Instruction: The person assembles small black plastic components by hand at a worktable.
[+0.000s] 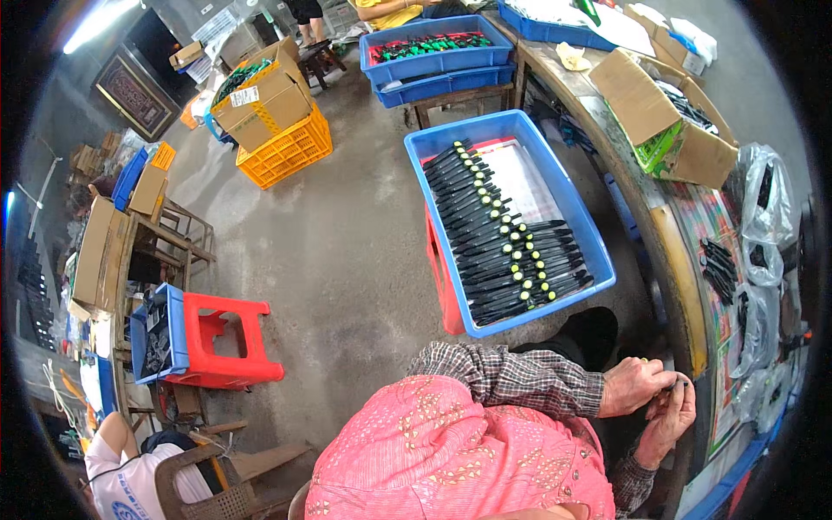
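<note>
My left hand (pixel 631 386) and my right hand (pixel 669 423) meet by the edge of the workbench, both with fingers closed. Their fingertips pinch a small dark piece (pixel 672 385), mostly hidden, whose kind I cannot make out. Left of my hands, a blue tray (pixel 601 227) holds rows of slim black pen-like pieces (pixel 485 227), many with pale yellow-green ends. A pale sheet lies in the tray beside them. On the bench beyond my hands lies a small bunch of black pen-like pieces (pixel 718 270).
Clear plastic bags (pixel 766 208) and an open cardboard box (pixel 637 100) stand on the curved bench (pixel 672 260). A red stool (pixel 440 277) stands under the tray. Stacked blue trays (pixel 433 74), a yellow crate (pixel 286 149), another red stool (pixel 232 338) and a seated person (pixel 143 477) are farther off.
</note>
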`<action>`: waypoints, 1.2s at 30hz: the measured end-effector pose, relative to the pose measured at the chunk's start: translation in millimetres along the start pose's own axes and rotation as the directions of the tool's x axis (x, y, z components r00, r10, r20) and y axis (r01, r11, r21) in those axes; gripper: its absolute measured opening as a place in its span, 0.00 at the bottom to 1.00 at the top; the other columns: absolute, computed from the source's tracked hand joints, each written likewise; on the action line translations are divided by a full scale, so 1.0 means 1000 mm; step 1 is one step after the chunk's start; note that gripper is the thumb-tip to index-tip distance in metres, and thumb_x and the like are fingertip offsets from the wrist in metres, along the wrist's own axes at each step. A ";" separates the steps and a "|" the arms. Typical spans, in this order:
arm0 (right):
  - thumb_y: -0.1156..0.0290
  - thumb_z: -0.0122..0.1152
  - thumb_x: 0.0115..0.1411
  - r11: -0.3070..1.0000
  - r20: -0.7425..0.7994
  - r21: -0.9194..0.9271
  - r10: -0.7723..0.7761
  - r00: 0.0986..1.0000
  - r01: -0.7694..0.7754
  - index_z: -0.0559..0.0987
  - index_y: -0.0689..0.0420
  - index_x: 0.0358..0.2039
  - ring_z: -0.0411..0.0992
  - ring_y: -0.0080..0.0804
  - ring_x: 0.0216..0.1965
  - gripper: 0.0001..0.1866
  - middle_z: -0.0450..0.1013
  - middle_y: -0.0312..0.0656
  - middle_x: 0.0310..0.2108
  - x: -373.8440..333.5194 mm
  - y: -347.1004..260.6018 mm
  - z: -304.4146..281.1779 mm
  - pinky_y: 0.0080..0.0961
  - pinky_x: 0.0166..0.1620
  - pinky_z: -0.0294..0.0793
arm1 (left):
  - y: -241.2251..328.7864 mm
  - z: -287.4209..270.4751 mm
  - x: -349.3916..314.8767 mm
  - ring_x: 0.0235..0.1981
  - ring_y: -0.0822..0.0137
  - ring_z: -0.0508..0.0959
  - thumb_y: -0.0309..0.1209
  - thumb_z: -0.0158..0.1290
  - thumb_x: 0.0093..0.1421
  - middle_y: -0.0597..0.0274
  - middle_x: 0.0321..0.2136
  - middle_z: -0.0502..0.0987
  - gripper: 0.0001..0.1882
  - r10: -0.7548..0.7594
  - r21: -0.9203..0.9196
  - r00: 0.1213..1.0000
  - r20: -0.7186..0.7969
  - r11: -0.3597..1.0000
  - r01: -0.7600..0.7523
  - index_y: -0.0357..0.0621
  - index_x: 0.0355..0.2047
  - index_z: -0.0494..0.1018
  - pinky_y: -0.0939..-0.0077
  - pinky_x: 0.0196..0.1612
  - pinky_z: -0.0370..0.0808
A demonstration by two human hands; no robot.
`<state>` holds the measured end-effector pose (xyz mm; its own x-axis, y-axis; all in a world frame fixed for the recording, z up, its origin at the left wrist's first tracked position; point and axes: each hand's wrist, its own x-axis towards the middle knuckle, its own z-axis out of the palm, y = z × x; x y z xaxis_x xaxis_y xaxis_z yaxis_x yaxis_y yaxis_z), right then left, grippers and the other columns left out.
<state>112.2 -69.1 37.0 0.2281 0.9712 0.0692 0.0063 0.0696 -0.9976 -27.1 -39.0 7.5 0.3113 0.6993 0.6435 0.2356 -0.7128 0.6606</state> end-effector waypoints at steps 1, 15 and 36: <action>0.68 0.49 0.65 1.000 0.013 -0.009 -0.003 1.000 0.003 0.74 0.61 0.38 0.56 0.09 0.14 0.09 0.64 0.29 0.17 0.000 -0.001 0.001 0.09 0.15 0.52 | 0.000 -0.001 0.000 0.26 0.54 0.75 0.26 0.53 0.48 0.54 0.26 0.71 0.19 -0.016 -0.035 1.000 0.011 0.999 0.016 0.37 0.42 0.68 0.63 0.29 0.74; 0.69 0.49 0.65 0.997 0.043 -0.034 -0.061 0.997 0.063 0.73 0.61 0.37 0.54 0.09 0.13 0.09 0.63 0.28 0.16 -0.006 -0.019 0.010 0.09 0.14 0.51 | 0.001 -0.011 0.003 0.30 0.47 0.76 0.23 0.55 0.48 0.45 0.26 0.74 0.13 -0.079 -0.457 0.996 -0.051 0.888 0.047 0.33 0.35 0.70 0.62 0.33 0.73; 0.71 0.50 0.63 0.993 0.000 -0.075 -0.092 0.996 0.091 0.73 0.62 0.36 0.56 0.09 0.12 0.08 0.64 0.29 0.16 -0.015 -0.028 -0.006 0.09 0.15 0.51 | 0.021 -0.012 0.007 0.30 0.61 0.78 0.26 0.54 0.51 0.49 0.26 0.76 0.12 -0.212 -0.579 0.965 0.153 0.772 0.262 0.32 0.36 0.70 0.72 0.34 0.74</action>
<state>115.0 -86.7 63.8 0.2262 0.9608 0.1603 0.1002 0.1407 -0.9850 -31.2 -48.1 30.5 0.3916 0.8179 0.4216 -0.2698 -0.3360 0.9024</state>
